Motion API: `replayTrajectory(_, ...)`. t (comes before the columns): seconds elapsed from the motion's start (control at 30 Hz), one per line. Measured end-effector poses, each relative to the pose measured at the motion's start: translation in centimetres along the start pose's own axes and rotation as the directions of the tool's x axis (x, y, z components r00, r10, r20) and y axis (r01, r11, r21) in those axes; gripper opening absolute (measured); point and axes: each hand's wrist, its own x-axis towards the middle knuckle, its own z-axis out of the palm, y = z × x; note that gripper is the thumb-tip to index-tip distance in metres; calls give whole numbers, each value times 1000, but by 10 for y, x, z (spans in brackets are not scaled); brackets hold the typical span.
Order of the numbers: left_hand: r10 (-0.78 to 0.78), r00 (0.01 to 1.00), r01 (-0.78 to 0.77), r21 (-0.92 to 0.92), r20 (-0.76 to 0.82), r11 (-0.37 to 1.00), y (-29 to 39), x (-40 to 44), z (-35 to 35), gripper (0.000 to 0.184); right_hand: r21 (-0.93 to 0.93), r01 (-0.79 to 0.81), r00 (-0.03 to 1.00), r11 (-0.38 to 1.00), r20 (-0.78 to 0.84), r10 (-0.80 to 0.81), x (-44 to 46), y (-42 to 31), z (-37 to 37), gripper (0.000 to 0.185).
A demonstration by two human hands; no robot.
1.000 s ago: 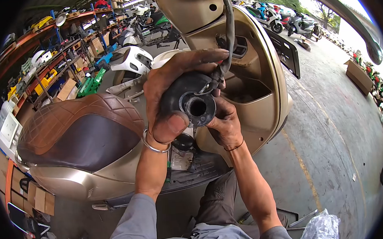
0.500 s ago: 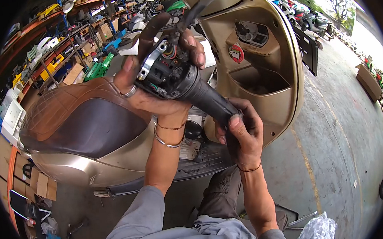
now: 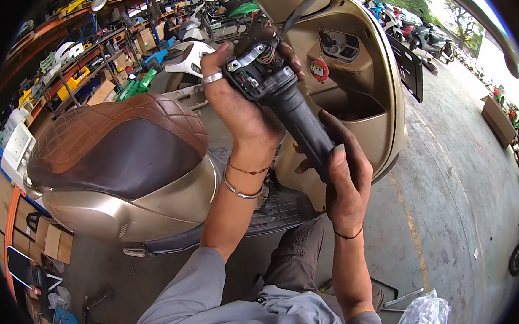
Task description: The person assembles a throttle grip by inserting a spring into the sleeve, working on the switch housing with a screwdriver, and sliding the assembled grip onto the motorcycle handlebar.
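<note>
A black handlebar grip (image 3: 303, 123) is held slantwise in front of me, joined to an opened switch housing (image 3: 258, 73) at its upper end. The housing's inside faces me, showing coloured wires and a metal clamp piece. My left hand (image 3: 238, 107) is closed around the housing from below and behind, its thumb up at the left side. Wrapped about the lower end of the grip are the fingers of my right hand (image 3: 348, 177), thumb on top. A black cable (image 3: 308, 6) runs up from behind the housing. Part of my left fingers is hidden behind it.
A gold scooter with a brown seat (image 3: 122, 146) stands before me; its front panel (image 3: 376, 131) has an open storage pocket and a red tag (image 3: 319, 70). Shelves (image 3: 75, 60) of parts line the left. Plastic wrap (image 3: 424, 313) lies at lower right.
Both hands and the grip have shifted right, with the housing end also higher. My left hand now shows more of its palm side. The camera view has turned slightly.
</note>
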Motion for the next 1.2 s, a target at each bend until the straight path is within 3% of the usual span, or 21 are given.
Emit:
replayTrajectory(0.07, -84, 996, 83, -3, -32, 997, 2, -2, 5, 59, 265, -230, 970, 937, 141, 198, 0, -5, -7, 60)
replayTrajectory(0.1, -123, 991, 123, -5, -45, 992, 3, -2, 10, 57, 402, -374, 922, 836, 256, 290, 1, -14, -6, 60)
replayTrajectory(0.13, -115, 991, 121, 81, -75, 989, 1, -5, 17, 54, 352, -335, 942, 874, 121, 312, -2, -20, 5, 57)
replayTrajectory(0.23, -102, 983, 127, 166, -152, 978, 2, -7, 22, 52, 234, -298, 954, 925, 90, 285, -5, -27, 4, 54)
replayTrajectory(0.3, -65, 982, 113, 268, -180, 957, 2, -10, 31, 45, -174, -12, 1000, 985, -26, 8, -8, -26, 10, 48)
replayTrajectory(0.37, -46, 980, 107, 318, -193, 942, 1, -12, 33, 42, -470, 211, 969, 857, -17, -248, -9, -23, 13, 47)
replayTrajectory(0.4, -50, 980, 111, 317, -193, 942, 0, -12, 31, 42, -555, 294, 938, 778, 11, -347, -8, -22, 13, 49)
replayTrajectory(0.5, -33, 980, 93, 302, -197, 949, -2, -12, 33, 42, -664, 316, 924, 677, 54, -378, -9, -32, 12, 52)
replayTrajectory(0.57, -7, 980, 71, 318, -200, 945, -2, -14, 37, 42, -636, 243, 961, 732, 54, -272, -10, -36, 6, 51)
replayTrajectory(0.67, -91, 976, 144, 279, -196, 949, -8, -18, 35, 47, -515, 323, 929, 794, 13, -370, -4, -38, 6, 58)
replayTrajectory(0.83, -140, 970, 194, 282, -200, 940, -16, -22, 36, 47, -376, 70, 996, 924, -26, -85, -10, -42, 0, 56)
replayTrajectory(0.97, -136, 970, 203, 365, -199, 909, -18, -27, 43, 55, -302, -97, 994, 948, -74, 78, -14, -59, 4, 53)
replayTrajectory(1.1, -117, 978, 196, 567, -174, 800, -15, -33, 58, 73, -207, -93, 993, 974, -91, 75, -17, -67, -5, 52)
replayTrajectory(1.2, -175, 984, 143, 700, -26, 699, -14, -40, 67, 85, -85, -138, 984, 987, -129, 127, -18, -88, -13, 51)
